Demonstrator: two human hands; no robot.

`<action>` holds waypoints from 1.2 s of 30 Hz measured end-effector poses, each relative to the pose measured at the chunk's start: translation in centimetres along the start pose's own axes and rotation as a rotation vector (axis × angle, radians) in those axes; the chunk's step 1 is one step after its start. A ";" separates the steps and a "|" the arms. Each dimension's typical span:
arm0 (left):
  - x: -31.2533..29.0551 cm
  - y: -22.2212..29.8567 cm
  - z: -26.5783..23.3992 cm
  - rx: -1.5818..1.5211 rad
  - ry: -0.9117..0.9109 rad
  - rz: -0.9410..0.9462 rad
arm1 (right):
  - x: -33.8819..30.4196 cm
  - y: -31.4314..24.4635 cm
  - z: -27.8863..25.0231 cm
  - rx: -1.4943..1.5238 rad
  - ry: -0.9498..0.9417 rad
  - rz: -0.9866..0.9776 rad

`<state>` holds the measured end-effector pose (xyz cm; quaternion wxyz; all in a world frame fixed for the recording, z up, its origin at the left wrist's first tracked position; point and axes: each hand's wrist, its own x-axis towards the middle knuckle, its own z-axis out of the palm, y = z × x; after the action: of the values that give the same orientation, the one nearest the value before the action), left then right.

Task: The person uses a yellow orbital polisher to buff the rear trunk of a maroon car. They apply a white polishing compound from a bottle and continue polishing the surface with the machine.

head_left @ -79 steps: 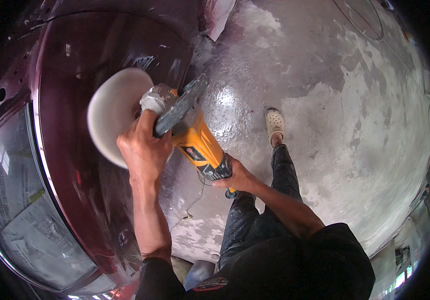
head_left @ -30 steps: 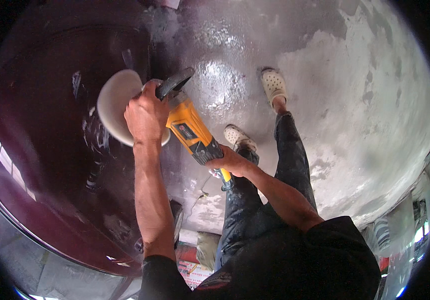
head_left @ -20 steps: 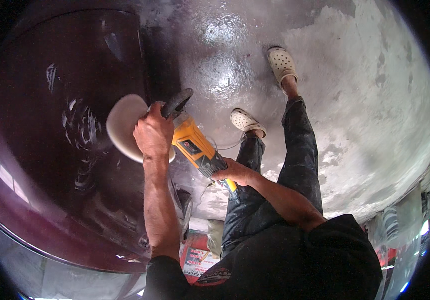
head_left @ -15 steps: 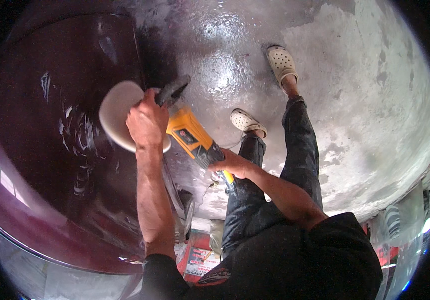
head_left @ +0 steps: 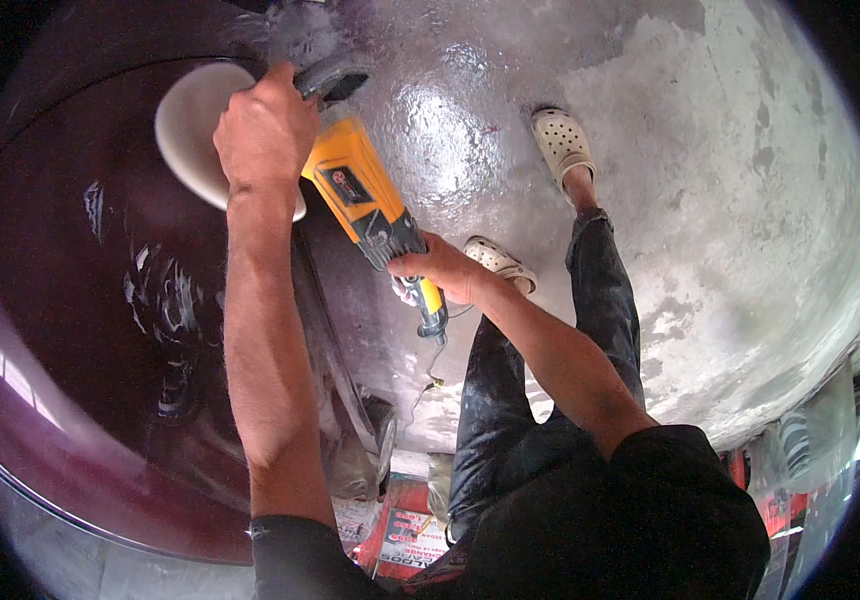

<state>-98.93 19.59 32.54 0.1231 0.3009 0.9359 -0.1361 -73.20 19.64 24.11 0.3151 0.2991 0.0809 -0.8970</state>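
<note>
Both hands are on a yellow and black car polisher. My left hand is closed around the front end, by the black loop handle. My right hand wraps the rear grip, where the cord leaves the tool. The round white polishing pad is tilted beside the dark maroon car panel; my left hand and forearm cover part of it, and its contact with the panel is hidden. Whitish smears streak the panel's glossy surface.
The power cord hangs from the polisher toward the wet grey concrete floor. My feet, in pale perforated clogs, stand right of the car. A red and white printed sign shows at the bottom.
Both hands have carried the polisher forward and to the left, its pad moving farther up along the panel. My left arm reaches out more. The grip on the tool stays the same.
</note>
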 end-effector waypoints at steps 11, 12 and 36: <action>0.8 1.5 2.7 0.025 -0.170 -0.077 | 0.3 -0.2 -2.7 0.045 0.009 0.098; 1.2 1.7 1.9 0.027 -0.162 -0.091 | 0.1 -1.1 -2.8 0.014 0.008 0.081; 6.9 1.8 8.2 0.020 -0.242 -0.099 | 3.2 -4.4 -6.5 0.071 -0.013 0.169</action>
<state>-102.08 21.95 22.46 0.2254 0.2370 0.9264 -0.1867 -74.75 23.58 16.82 0.3794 0.3099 0.0213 -0.8715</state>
